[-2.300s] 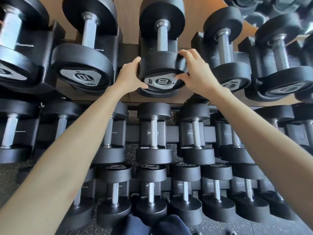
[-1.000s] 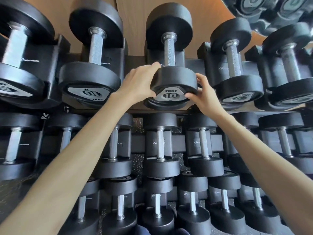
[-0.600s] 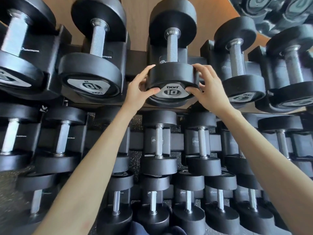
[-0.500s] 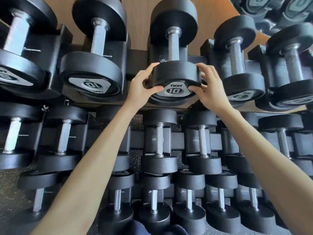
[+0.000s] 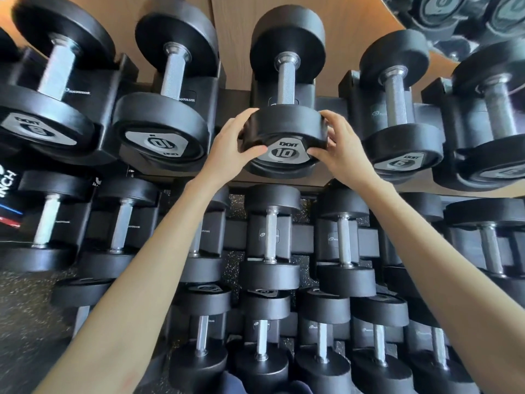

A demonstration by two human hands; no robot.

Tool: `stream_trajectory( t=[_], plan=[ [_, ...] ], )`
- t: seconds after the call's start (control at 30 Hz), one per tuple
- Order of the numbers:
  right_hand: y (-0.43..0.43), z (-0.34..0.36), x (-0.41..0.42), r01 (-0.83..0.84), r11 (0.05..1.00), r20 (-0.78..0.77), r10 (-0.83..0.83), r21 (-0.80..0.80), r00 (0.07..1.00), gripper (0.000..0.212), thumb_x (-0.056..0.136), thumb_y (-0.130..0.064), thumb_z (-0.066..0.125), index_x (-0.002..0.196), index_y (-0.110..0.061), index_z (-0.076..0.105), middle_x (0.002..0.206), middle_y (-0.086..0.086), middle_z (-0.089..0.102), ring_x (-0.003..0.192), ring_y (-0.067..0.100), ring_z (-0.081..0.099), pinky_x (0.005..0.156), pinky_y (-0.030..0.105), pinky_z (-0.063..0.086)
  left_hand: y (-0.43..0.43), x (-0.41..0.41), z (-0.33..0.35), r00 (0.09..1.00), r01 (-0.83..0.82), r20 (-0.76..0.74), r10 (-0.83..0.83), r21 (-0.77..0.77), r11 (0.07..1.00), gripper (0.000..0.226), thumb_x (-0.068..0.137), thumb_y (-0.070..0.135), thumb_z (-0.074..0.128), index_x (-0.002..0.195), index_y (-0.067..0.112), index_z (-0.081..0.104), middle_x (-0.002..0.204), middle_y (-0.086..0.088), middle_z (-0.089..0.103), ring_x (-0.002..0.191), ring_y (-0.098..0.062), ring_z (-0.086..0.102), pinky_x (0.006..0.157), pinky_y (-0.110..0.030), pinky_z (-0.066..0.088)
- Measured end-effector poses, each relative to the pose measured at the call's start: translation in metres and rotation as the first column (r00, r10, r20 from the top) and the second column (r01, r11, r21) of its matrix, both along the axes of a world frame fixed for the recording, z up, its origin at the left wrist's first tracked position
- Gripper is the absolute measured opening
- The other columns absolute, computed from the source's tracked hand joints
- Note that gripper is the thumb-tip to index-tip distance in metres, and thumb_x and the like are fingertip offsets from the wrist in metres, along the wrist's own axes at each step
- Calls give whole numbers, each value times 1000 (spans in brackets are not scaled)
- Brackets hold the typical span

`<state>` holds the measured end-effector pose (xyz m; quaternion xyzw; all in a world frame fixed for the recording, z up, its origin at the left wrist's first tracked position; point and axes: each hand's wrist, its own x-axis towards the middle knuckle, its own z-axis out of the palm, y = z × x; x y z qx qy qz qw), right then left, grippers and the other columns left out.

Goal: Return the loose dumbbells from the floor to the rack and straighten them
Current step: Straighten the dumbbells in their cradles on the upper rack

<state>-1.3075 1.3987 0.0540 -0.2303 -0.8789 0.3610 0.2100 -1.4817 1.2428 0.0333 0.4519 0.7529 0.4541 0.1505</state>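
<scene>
My left hand and right hand wrap fingers round the dumbbell head at upper centre; I twist gently, levelling its "10".

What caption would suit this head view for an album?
Both hands, left hand and right hand, grip the near head of a 10 dumbbell resting on the top tier of a full rack.

The dumbbell has matte black heads, a silver knurled handle and a grey end plate with a black "10"; the wall is wood-grain brown, the floor speckled black
</scene>
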Motion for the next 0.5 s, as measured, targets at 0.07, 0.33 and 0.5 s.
stream_trajectory(
  t=[0.07,0.33,0.5],
  plan=[
    [-3,6,1,5,996,13,-6,91,1000,68,79,-15,71,136,-8,36,133,8,42,124,21,43,105,38,38,-10,5,3,999,-10,-52,7,-49,999,74,83,22,71,145,22,30,138,-5,44,124,-16,45,103,-38,43],
    [-37,22,5,-1,958,-65,21,288,998,68,79,-23,72,137,-7,39,138,8,41,122,3,33,96,-2,21,-73,17,14,888,-29,-459,-38,-138,990,59,87,20,66,140,18,42,138,-1,47,128,-19,41,105,-34,36],
    [-74,23,-9,-30,913,-38,49,406,998,58,81,-22,70,132,-9,46,134,6,46,134,16,34,99,15,30,-119,-6,10,740,-108,-672,21,-88,990,51,85,17,65,134,13,50,131,-7,54,126,-26,44,104,-39,36]
  ],
)
